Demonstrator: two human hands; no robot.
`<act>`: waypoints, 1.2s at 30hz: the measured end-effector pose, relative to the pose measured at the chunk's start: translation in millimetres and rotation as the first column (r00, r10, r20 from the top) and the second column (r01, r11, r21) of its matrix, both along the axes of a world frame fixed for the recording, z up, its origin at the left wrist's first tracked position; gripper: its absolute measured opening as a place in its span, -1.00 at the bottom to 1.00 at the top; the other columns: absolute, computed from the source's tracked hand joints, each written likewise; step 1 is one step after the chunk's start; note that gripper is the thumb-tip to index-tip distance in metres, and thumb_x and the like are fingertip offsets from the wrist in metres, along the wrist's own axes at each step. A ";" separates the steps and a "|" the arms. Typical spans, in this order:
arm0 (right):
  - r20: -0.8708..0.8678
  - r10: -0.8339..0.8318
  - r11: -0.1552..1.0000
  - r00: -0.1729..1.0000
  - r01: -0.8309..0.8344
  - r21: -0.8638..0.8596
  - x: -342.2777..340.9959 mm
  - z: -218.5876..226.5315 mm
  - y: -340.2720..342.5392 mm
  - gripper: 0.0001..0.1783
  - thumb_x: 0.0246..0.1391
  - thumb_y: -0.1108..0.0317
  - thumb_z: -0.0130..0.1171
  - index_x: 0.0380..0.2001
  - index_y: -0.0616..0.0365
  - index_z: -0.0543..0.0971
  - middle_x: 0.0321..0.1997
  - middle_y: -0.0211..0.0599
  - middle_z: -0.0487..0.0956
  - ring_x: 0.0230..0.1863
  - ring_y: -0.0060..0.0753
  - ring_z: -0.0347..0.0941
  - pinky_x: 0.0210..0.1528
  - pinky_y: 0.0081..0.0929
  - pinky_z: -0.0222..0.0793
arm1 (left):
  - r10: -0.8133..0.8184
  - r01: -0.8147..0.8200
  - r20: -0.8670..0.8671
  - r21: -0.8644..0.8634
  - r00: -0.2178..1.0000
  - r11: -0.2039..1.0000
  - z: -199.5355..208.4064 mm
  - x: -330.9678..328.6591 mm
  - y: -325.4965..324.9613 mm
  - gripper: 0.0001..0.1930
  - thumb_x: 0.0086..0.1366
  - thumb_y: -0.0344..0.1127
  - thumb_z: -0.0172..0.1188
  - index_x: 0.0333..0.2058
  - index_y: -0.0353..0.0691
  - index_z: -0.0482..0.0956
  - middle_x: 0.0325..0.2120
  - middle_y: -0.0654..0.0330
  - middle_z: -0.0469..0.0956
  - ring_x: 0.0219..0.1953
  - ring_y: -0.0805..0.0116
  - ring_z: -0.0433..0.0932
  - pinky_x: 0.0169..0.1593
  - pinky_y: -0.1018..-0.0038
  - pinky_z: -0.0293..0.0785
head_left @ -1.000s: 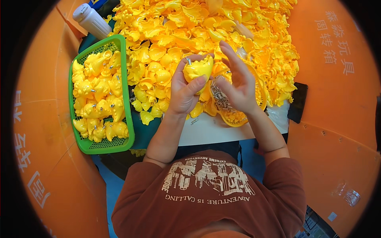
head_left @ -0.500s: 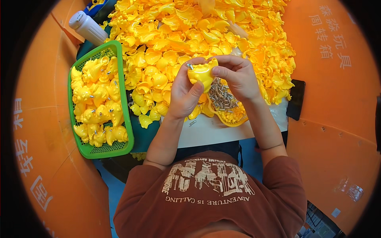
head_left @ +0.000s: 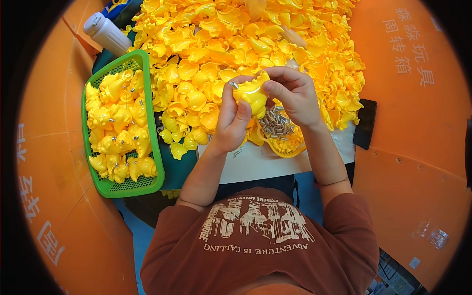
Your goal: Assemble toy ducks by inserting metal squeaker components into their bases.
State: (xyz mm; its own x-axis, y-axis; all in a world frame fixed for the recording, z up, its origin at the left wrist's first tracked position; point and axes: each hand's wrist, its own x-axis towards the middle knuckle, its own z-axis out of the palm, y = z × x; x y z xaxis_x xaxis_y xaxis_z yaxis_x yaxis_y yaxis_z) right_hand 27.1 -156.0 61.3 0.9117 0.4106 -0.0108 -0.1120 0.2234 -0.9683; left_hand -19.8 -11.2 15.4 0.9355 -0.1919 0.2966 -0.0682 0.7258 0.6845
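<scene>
Left hand half-curled, gripping the left side of a glossy yellow plastic piece; right hand bent, thumb and fingers pinching its right edge. Piece sits between both hands, beside the heaped metal pins.

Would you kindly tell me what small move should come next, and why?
Perhaps squeeze the yellow piece gently: the left hand and right hand hold its opposite sides, and a metal pin shows at its upper left.
</scene>
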 end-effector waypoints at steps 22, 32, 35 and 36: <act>-0.067 -0.239 0.969 0.969 0.242 0.055 3.7 -15.0 26.3 -0.76 0.19 0.34 -0.04 -0.27 0.30 0.51 -0.33 -0.32 0.56 -0.33 -0.58 0.48 -0.27 -0.65 0.40 | 0.224 -0.216 -0.122 0.075 0.967 0.974 -8.1 5.5 1.9 -0.44 0.24 -0.18 0.13 0.08 -0.43 0.20 -0.09 0.01 0.41 -0.10 0.35 0.46 -0.05 0.47 0.42; -0.400 -0.092 0.984 0.912 0.145 0.104 18.1 -15.0 18.7 -0.74 0.18 0.27 -0.02 -0.30 0.28 0.52 -0.36 -0.27 0.56 -0.40 -0.50 0.52 -0.38 -0.59 0.46 | 0.143 -0.123 -0.219 0.103 0.965 0.987 -1.0 9.7 0.7 -0.40 0.14 -0.46 0.22 0.12 -0.47 0.18 -0.12 0.01 0.47 -0.15 0.36 0.52 -0.11 0.51 0.51; -0.358 -0.241 0.956 0.902 0.284 0.072 15.6 -15.4 27.6 -0.76 0.17 0.28 0.00 -0.32 0.25 0.53 -0.35 -0.28 0.55 -0.39 -0.51 0.51 -0.39 -0.59 0.46 | 0.166 -0.149 -0.248 0.084 0.955 0.985 -4.0 10.5 0.1 -0.43 0.14 -0.45 0.22 0.10 -0.45 0.23 -0.17 0.04 0.50 -0.19 0.37 0.54 -0.16 0.52 0.54; -0.358 -0.242 0.956 0.902 0.285 0.072 15.4 -14.8 26.9 -0.76 0.17 0.28 0.00 -0.32 0.25 0.53 -0.35 -0.28 0.55 -0.39 -0.51 0.51 -0.39 -0.59 0.46 | 0.189 -0.167 -0.274 0.100 0.943 0.981 -4.8 10.2 0.3 -0.45 0.14 -0.44 0.22 0.09 -0.44 0.26 -0.19 0.05 0.52 -0.22 0.38 0.55 -0.20 0.53 0.56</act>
State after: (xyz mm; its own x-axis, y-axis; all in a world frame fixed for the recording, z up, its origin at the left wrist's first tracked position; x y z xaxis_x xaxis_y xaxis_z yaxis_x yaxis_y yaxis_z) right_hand 42.4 -129.1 46.6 0.9358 0.1736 -0.3067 -0.3516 0.4021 -0.8454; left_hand -9.6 -10.9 10.6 0.9996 -0.0263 0.0078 0.0117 0.6657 0.7462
